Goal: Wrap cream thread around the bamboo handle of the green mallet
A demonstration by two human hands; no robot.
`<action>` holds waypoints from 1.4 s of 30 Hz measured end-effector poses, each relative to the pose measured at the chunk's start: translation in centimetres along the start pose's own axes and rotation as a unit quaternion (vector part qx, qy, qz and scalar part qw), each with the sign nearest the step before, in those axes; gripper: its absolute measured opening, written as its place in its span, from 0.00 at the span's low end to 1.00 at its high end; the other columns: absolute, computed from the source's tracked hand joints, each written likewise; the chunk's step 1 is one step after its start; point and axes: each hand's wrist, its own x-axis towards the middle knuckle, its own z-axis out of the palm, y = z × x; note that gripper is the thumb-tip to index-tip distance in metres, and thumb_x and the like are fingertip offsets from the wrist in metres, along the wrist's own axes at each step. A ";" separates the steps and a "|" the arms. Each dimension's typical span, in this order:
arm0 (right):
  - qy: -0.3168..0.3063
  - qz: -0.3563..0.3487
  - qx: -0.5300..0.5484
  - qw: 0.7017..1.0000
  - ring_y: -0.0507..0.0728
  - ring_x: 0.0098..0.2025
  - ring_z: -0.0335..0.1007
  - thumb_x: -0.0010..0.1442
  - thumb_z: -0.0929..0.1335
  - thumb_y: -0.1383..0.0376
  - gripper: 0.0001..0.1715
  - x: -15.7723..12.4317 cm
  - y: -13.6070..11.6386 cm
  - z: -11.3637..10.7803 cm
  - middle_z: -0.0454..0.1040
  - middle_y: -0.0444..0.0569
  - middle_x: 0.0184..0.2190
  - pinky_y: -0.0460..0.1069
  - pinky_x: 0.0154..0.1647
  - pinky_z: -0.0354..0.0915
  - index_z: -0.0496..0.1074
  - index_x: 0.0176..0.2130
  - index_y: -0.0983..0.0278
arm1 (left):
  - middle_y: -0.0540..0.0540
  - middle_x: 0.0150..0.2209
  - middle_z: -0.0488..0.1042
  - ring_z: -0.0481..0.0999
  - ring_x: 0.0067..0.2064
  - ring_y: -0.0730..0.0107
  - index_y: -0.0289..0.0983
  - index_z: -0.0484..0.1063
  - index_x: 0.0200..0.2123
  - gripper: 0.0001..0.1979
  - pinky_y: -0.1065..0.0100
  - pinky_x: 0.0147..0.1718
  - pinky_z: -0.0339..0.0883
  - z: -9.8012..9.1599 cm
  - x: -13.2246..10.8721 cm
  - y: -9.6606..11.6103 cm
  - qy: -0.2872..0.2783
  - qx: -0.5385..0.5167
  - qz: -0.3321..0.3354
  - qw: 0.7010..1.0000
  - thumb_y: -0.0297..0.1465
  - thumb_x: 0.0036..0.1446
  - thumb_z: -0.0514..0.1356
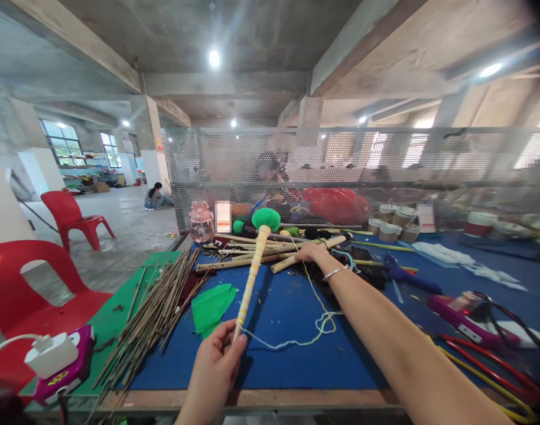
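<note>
My left hand (220, 353) is closed around the lower end of a stick wrapped in yellow and white yarn (251, 277). The stick leans upright and carries a ball covered in green cloth (266, 219) on its top. A loose strand of pale yarn (292, 343) trails from near my left fingers across the blue table mat. Farther forward, my right hand (312, 252) is wrapped over a thick bamboo stick (284, 264) at the pile; its fingers are partly hidden. A piece of green cloth (213, 307) lies left of the wrapped stick.
A bundle of thin twigs (152, 313) lies at left, near a purple power strip (68, 372). Paper cups (390, 230), scissors with red handles (487, 354) and another purple strip (469, 321) are at right. A perforated metal screen (234, 153) stands behind, with people beyond.
</note>
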 end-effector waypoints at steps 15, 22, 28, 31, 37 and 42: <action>0.040 -0.029 0.338 0.940 0.47 0.23 0.64 0.56 0.61 0.71 0.05 4.6 -5.4 -9.3 0.72 0.49 0.27 0.43 0.26 0.63 0.66 0.29 0.68 | 0.56 0.17 0.59 0.48 0.12 0.85 0.36 0.71 0.37 0.27 0.77 0.07 0.41 -0.1 0.6 -0.9 0.039 -0.008 -0.023 0.999 0.47 0.35 0.65; 0.054 -0.126 0.382 0.914 0.47 0.25 0.65 0.56 0.64 0.70 0.07 3.2 -9.1 -14.3 0.71 0.49 0.32 0.46 0.28 0.62 0.63 0.26 0.67 | 0.57 0.16 0.57 0.48 0.12 0.85 0.35 0.69 0.38 0.28 0.78 0.07 0.44 -0.2 0.8 -1.2 0.015 -0.008 -0.024 1.000 0.47 0.36 0.64; 0.099 -0.221 0.356 0.902 0.52 0.35 0.68 0.58 0.63 0.68 0.05 -0.2 -11.6 -18.9 0.70 0.53 0.36 0.49 0.35 0.64 0.66 0.34 0.69 | 0.58 0.16 0.57 0.49 0.12 0.85 0.35 0.68 0.38 0.27 0.79 0.07 0.44 -0.1 0.6 -1.0 0.019 -0.011 -0.009 1.000 0.47 0.38 0.64; 0.113 -0.250 0.355 0.894 0.53 0.39 0.68 0.59 0.63 0.67 0.07 -2.6 -12.8 -21.1 0.71 0.54 0.40 0.48 0.36 0.64 0.67 0.36 0.69 | 0.58 0.16 0.55 0.50 0.12 0.84 0.34 0.68 0.39 0.29 0.79 0.07 0.46 -0.1 0.4 -0.7 0.001 -0.001 -0.021 1.000 0.47 0.37 0.63; 0.115 -0.301 0.425 0.846 0.45 0.37 0.69 0.62 0.52 0.67 0.22 -6.2 -13.6 -24.1 0.71 0.51 0.42 0.46 0.38 0.60 0.68 0.33 0.74 | 0.59 0.15 0.55 0.49 0.12 0.84 0.33 0.67 0.40 0.29 0.79 0.07 0.47 -0.1 0.1 -0.2 0.003 0.015 -0.005 1.000 0.48 0.39 0.62; -0.013 -0.202 0.391 0.898 0.46 0.22 0.64 0.53 0.67 0.67 0.07 -10.7 -12.0 -21.1 0.70 0.45 0.22 0.46 0.27 0.64 0.68 0.27 0.70 | 0.59 0.15 0.57 0.50 0.13 0.85 0.33 0.66 0.40 0.26 0.79 0.08 0.46 -0.5 0.2 -0.1 -0.009 0.027 0.028 0.999 0.46 0.43 0.60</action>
